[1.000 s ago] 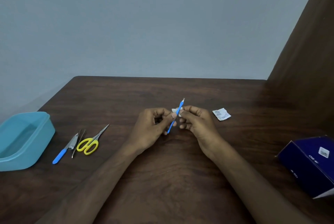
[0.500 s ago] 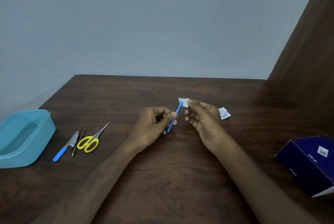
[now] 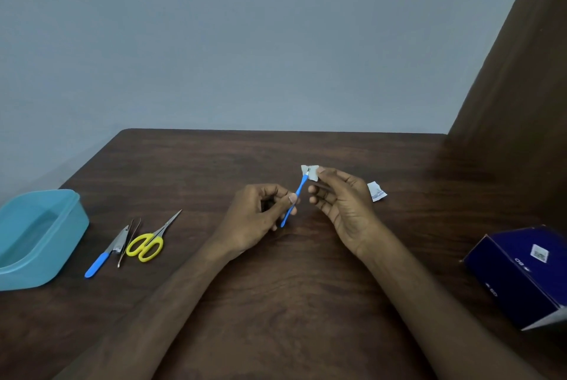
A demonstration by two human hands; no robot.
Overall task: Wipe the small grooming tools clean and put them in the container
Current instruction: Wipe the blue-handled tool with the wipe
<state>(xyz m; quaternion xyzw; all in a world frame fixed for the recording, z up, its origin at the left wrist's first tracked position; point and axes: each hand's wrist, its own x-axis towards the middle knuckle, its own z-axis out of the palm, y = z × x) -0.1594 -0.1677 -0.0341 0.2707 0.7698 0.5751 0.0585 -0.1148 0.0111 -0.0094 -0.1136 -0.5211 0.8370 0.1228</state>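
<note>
The wipe point(image 3: 310, 172) has travelled up the blue tool point(image 3: 294, 200): a second ago it sat low against the handle between both hands, half a second ago it reached the tip, and now it is folded round the metal tip at the tool's upper end. The right hand point(image 3: 343, 204) pinches the wipe there between thumb and forefinger, its other fingers loosely spread. The left hand point(image 3: 259, 217) grips the tool's handle low down, fingers curled round it, so the tool slants up toward one o'clock above the middle of the surface point(image 3: 276, 303). To my eye that means one full stroke along this tool is about finished; it looks close to ready for the container point(image 3: 40, 238), which sits at the surface's nine o'clock edge, apparently with no tools in it. Just to the three o'clock side of it lie the nippers point(image 3: 106, 252), the tweezers point(image 3: 129, 240) and the yellow scissors point(image 3: 150, 241), close together and not yet in the container. A torn sachet point(image 3: 376, 192) lies just beyond the right hand, and a dark blue box point(image 3: 521, 275) sits out at four o'clock.
</note>
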